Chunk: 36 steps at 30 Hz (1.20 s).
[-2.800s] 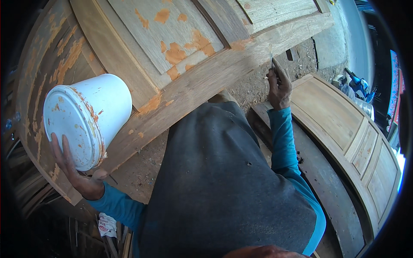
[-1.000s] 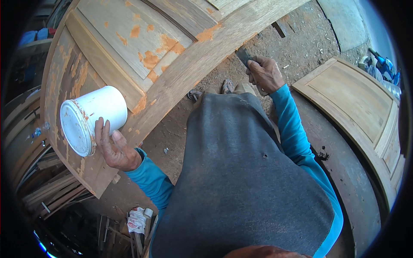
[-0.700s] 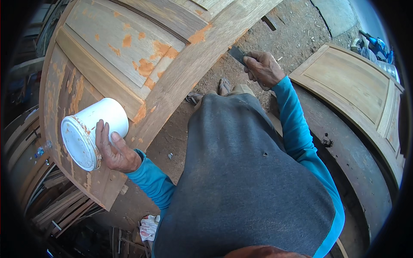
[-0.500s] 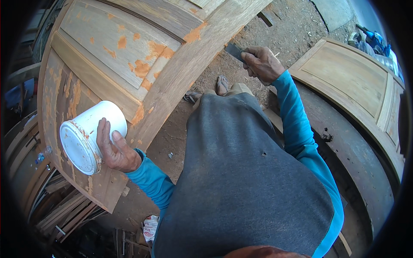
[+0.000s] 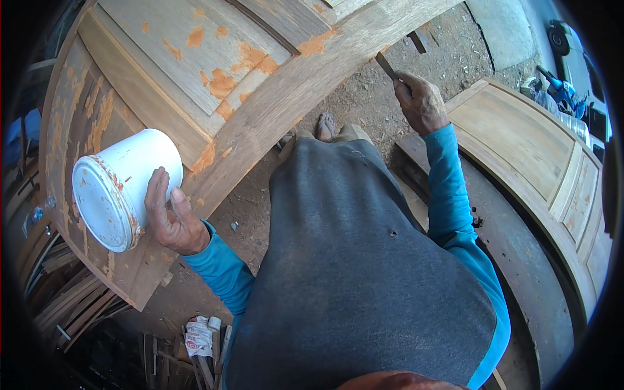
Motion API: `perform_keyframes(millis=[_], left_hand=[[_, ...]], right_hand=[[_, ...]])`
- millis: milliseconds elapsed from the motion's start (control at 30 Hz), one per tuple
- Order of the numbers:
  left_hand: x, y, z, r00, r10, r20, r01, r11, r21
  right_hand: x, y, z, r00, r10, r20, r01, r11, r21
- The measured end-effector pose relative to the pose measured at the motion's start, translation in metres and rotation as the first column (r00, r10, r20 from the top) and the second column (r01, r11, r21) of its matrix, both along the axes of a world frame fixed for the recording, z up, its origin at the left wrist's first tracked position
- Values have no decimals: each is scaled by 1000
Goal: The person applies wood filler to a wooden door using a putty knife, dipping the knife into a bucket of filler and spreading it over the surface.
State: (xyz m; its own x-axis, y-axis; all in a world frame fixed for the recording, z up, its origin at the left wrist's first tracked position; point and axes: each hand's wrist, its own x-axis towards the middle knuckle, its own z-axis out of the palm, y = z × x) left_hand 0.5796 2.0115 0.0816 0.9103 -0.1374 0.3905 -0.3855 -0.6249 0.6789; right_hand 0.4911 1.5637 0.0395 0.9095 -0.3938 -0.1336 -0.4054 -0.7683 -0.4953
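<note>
A white plastic bucket (image 5: 144, 164), its rim smeared with orange putty, lies on its side on the wooden panel door (image 5: 286, 91). My left hand (image 5: 174, 220) is against the bucket, fingers stretched out and thumb apart, not wrapped round it. My right hand (image 5: 422, 104) is closed on a putty knife (image 5: 386, 65), a dark flat blade whose tip is at the door's outer edge. Orange filler patches (image 5: 221, 83) spot the door's panels and frame.
Another panel door (image 5: 520, 143) leans over a dark curved board at the right. Wood offcuts (image 5: 78, 299) pile up at the lower left, near a white printed bag (image 5: 200, 338). My sandalled foot (image 5: 325, 126) is on the dirt floor. A vehicle (image 5: 575, 65) stands at the far right.
The view has shifted, so the door and bucket sit further left and higher. My right hand has turned, and the knife blade now shows edge-on, farther along the door's edge.
</note>
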Motion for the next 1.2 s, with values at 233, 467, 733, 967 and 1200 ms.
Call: perform_keyframes(millis=[233,467,733,967,1200], left_hand=[[5,3,-4,1000,1,-8,-2,1000,-20],[10,4,-14,999,-26,-38,24,999,-43],[9,6,-13,999,-8,-52,6,999,-31],[-4,6,-11,998,32,-51,-31,999,17],[-3,-33,-9,977,-97,-190,89,995,-53]], right_hand=[[9,8,23,977,114,-181,-148,971,-185],[38,3,43,831,397,-390,-545,724,-423],[73,-26,47,667,621,-412,-728,428,-535],[79,-56,58,719,447,-532,-694,497,-521],[79,-32,50,915,367,-166,-321,913,251]])
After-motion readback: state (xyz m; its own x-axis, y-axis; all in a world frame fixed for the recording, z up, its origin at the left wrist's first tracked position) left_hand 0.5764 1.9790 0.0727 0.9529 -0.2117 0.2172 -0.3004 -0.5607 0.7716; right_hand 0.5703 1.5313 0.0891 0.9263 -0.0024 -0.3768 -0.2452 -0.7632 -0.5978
